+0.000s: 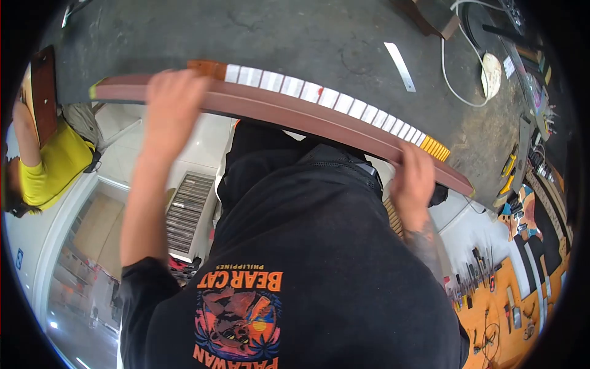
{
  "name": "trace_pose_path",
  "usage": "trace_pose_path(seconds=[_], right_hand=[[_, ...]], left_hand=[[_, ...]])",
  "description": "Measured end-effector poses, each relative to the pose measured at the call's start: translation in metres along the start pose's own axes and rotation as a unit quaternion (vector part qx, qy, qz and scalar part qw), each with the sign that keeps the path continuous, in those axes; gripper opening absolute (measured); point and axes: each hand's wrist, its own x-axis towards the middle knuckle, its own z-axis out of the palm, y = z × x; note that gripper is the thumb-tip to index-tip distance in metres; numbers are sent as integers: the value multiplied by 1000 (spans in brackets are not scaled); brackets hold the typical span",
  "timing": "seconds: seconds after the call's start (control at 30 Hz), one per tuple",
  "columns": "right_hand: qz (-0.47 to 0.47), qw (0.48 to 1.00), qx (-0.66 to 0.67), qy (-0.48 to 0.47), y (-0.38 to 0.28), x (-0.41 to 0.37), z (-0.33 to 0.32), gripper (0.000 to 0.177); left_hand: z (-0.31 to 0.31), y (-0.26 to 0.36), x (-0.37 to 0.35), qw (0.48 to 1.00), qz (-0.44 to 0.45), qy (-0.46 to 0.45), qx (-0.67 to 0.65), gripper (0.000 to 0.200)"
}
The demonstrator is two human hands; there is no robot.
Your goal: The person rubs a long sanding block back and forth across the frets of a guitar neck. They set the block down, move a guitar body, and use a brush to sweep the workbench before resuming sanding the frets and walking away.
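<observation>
A long reddish-brown bar [270, 106] stretches across in front of my body, along the near edge of the grey work surface. My left hand [175, 101], blurred, is closed over the bar near its left end. My right hand [413, 175], also blurred, grips it toward the right end. Just behind the bar lies what looks like a guitar fretboard [301, 89]. White strips cover it, narrowing to the right, with yellow ones at the right end and a brown wooden part at the left. Its near side is hidden by the bar.
A thin metal strip [401, 66] and a white cable [452, 83] lie on the work surface [319, 34]. Yellow-handled tools [507, 172] are at right, and several hand tools [473, 277] below them. A person in a yellow top [58, 160] is at left.
</observation>
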Motion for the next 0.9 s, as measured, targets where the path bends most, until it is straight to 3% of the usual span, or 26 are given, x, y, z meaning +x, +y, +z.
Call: trace_pose_path(seconds=[0.1, 0.2, 0.23, 0.33, 0.43, 0.5, 0.57, 0.67, 0.73, 0.8, 0.9], right_hand=[[-2, 1000, 23, 11, -28, 26, 4, 44], [41, 998, -18, -33, 37, -20, -18, 46], [56, 997, -31, -33, 63, -42, -27, 47], [69, 997, -31, -32, 88, -53, -34, 48], [55, 998, -9, -6, 44, -14, -14, 49], [-2, 1000, 3, 8, 0, 24, 0, 45], [1, 999, 35, 7, -18, 40, 1, 44], [6, 1000, -8, 2, 23, 12, -11, 48], [73, 997, -13, -34, 67, -20, -32, 47], [67, 997, -19, -16, 90, -35, -38, 48], [76, 997, 9, -33, 76, -22, -29, 49]], left_hand=[[-9, -18, -2, 999, 1, -7, 39, 20], [-1, 40, 30, 998, 29, -46, 6, 15], [2, 73, 44, 998, 54, 8, -8, 12], [6, 109, 61, 995, 72, 7, -65, 12], [-3, 48, 39, 998, 2, -61, 13, 19], [-13, -4, 19, 999, -15, -35, 23, 39], [-15, -26, 13, 1000, -1, -19, 17, 40], [-5, 10, 31, 998, 16, -65, -16, 43], [0, 70, 57, 997, 57, -39, -29, 40], [5, 109, 74, 994, 77, -7, -82, 39], [-4, 77, 64, 998, 24, -45, -46, 35]])
